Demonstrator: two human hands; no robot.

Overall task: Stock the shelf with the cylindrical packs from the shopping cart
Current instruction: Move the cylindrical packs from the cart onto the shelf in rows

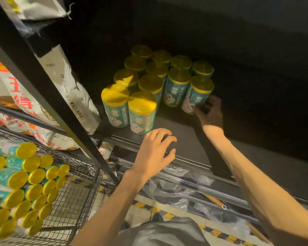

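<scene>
Right hand (210,112) grips the base of the rightmost front pack (196,95), upright on the dark shelf (190,139) among standing packs. Left hand (155,150) hovers spread over shelf edge, holding nothing; more packs lie in cart (78,192).

**What sits where**

Packs on shelf (156,80) stand upright in rows, touching, twd the back of the shelf (188,139). Cart (82,189) is at left, below shelf level, w/ more packs (21,183) lying on their sides inside. Big sacks (68,89) lean left of the standing packs, behind the cart.
</scene>
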